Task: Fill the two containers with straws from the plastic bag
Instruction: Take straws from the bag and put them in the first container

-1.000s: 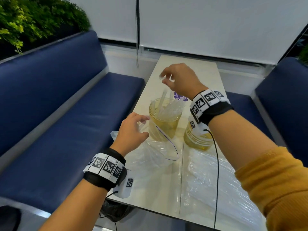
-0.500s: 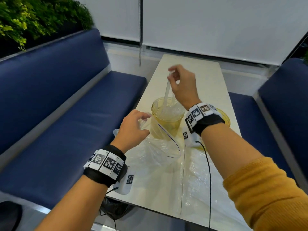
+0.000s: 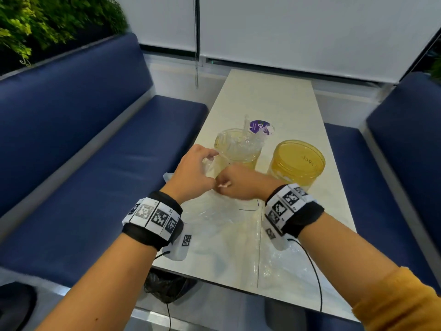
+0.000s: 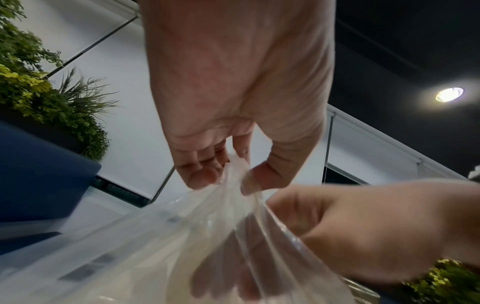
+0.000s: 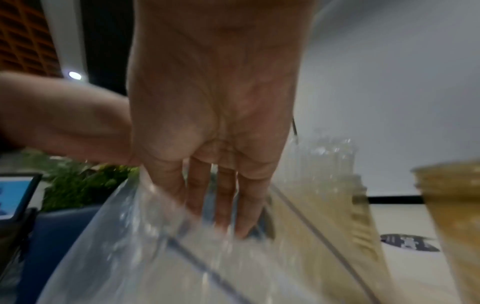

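Observation:
The clear plastic bag [image 3: 214, 218] lies on the pale table [image 3: 274, 101], its mouth lifted toward the containers. My left hand [image 3: 210, 161] pinches the bag's upper edge [image 4: 233, 170] between thumb and fingers. My right hand [image 3: 229, 185] reaches into the mouth, and its straight fingers [image 5: 226, 205] show through the film. I cannot tell whether they touch any straws. The left amber container [image 3: 235, 149] holds several wrapped straws [image 5: 324, 164]. The right amber container [image 3: 298, 161] shows no straws inside.
A round purple label [image 3: 261, 127] lies on the table behind the containers. More crumpled clear plastic [image 3: 286, 263] covers the near right of the table. Blue benches [image 3: 95, 163] flank the table on both sides. A black bag [image 3: 167, 285] hangs under the near edge.
My right hand has let go of a straw in the left container and has dropped to the bag's mouth. My left hand has kept hold of the bag's edge.

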